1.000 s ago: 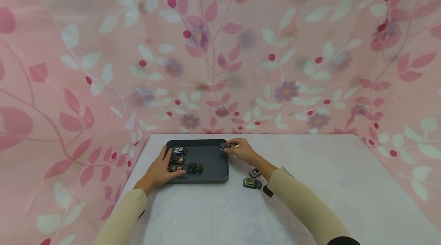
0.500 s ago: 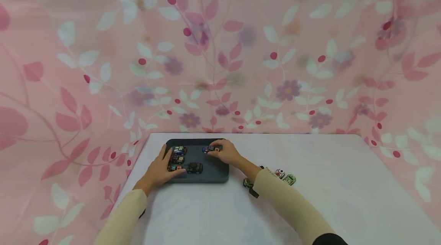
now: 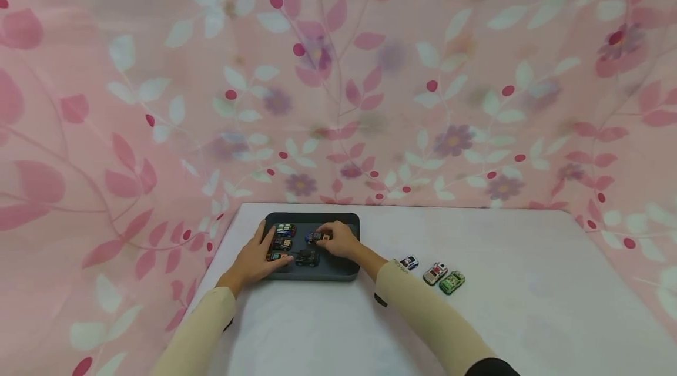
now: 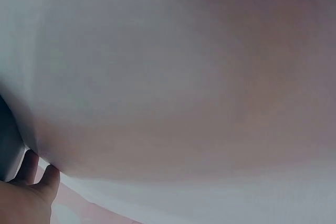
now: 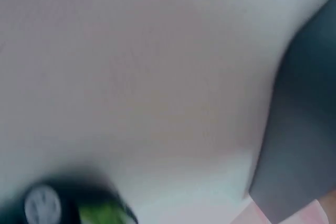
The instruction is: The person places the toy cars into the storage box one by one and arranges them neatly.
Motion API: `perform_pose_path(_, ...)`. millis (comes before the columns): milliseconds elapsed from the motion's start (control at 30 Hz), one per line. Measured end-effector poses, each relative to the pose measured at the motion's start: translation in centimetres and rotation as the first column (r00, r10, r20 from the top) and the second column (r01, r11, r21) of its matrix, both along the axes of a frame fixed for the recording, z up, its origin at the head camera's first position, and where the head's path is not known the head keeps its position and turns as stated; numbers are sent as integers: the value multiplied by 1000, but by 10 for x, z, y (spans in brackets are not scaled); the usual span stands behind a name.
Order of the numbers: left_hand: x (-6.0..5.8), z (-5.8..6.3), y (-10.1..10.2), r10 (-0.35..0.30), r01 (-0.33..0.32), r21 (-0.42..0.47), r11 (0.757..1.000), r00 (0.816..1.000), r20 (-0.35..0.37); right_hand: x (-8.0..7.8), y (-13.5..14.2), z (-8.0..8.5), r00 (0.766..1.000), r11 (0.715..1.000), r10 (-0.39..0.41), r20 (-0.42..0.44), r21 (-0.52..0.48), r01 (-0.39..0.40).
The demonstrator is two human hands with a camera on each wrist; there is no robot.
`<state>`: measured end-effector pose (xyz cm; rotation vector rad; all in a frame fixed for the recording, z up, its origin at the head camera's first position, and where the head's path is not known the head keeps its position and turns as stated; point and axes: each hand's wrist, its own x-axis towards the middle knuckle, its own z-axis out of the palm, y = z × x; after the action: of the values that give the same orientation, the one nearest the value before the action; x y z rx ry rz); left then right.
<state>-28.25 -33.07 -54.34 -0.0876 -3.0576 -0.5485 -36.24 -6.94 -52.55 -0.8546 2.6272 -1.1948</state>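
My right hand [image 3: 340,241] pinches a small blue-and-orange toy car [image 3: 314,238] low over the right-middle part of a dark grey tray [image 3: 338,270]. My left hand [image 3: 256,258] rests along the tray's left side, fingers extended and spread, thumb reaching over the front rim. Inside the tray on the left are a green-and-white toy car [image 3: 286,230], a black-and-tan one [image 3: 282,244] and an orange-fronted one [image 3: 278,256] partly behind the hand. A black toy vehicle [image 3: 307,257] stands just in front of the held car. The left wrist view catches two fingers [image 4: 48,182] at the tray's wall.
On the white-covered table [image 3: 518,258], right of the tray, sit a white-and-dark toy car [image 3: 409,262], a red-and-white one [image 3: 435,273] and a green one [image 3: 452,282]. My right sleeve [image 3: 423,305] passes just in front of them. A pink floral cloth [image 3: 370,100] hangs behind.
My right hand has carried the blue-and-orange car from the tray's right rim leftward into the tray, beside the black vehicle. The left hand stays at the tray's left side.
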Motion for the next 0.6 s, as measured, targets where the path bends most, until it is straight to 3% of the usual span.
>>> perform_pose_path(300,-1,0,-1,3,-2,17,1000,1000,-3,-3,-7,-11,999,999,-28,-30,19,28)
perform_pose_path(600,-1,0,-1,1,-1,10,1000,1000,7,-6,-13,-15,1000,1000,0,5,29,-1)
